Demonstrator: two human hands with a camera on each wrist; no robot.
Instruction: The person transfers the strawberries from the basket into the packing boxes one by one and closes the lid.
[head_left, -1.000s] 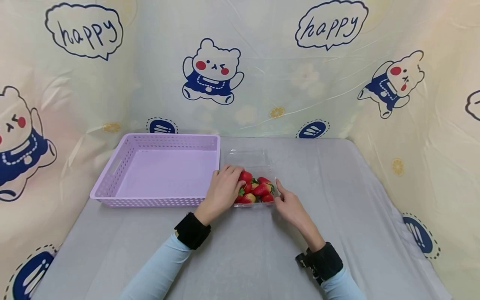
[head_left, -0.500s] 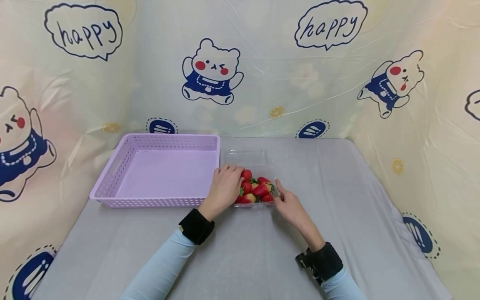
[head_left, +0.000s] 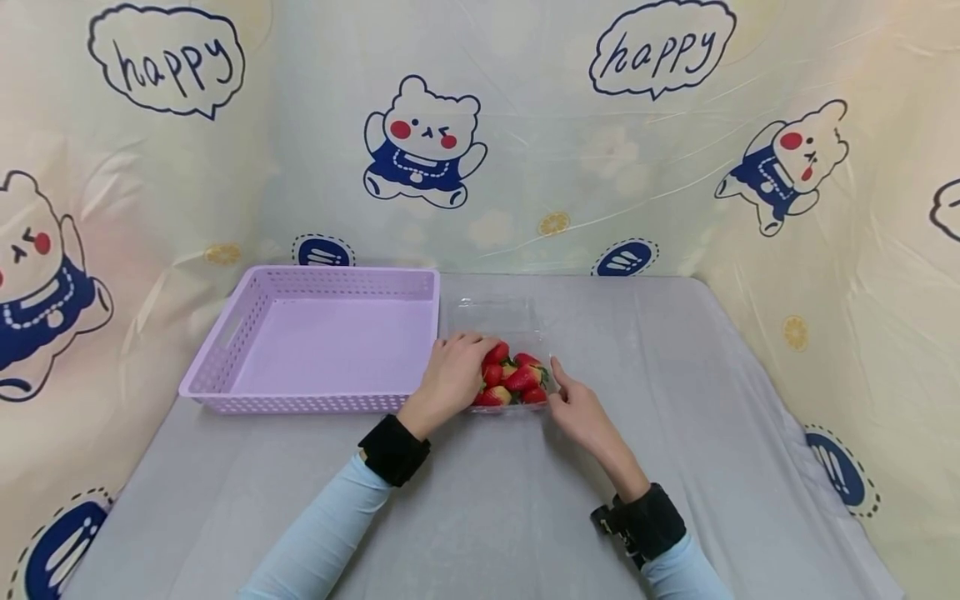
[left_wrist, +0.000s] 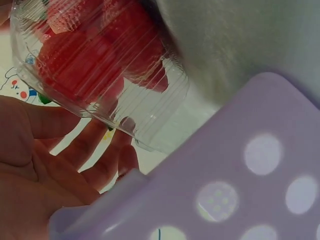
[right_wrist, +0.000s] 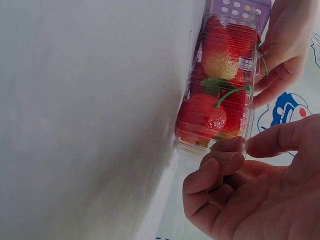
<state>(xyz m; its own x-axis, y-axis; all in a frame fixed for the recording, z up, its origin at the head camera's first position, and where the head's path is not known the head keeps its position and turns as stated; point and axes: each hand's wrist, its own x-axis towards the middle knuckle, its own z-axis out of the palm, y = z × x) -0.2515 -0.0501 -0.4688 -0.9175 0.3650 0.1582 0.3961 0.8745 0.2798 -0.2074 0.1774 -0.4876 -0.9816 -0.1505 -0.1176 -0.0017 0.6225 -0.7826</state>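
Note:
A clear plastic box [right_wrist: 182, 148] of red strawberries [head_left: 522, 379] stands on the table, its clear lid [head_left: 495, 315] folded back behind it. My left hand [head_left: 453, 371] reaches over the box's left side, fingers among the strawberries at the back left. In the left wrist view its thumb and fingers [left_wrist: 60, 122] show at the box's rim; whether they pinch a strawberry I cannot tell. My right hand [head_left: 581, 412] holds the box's right side, thumb and curled fingers pinching its rim in the right wrist view.
A purple perforated basket [head_left: 307, 404] stands to the left, its right wall close beside the box and under my left wrist. Grey cloth [head_left: 675, 375] covers the table. A printed curtain [head_left: 540, 125] hangs behind and at both sides.
My left hand has shifted slightly right over the strawberries, and its thumb is now out of sight in the head view. The back-left strawberry has moved a little. The right hand stays put.

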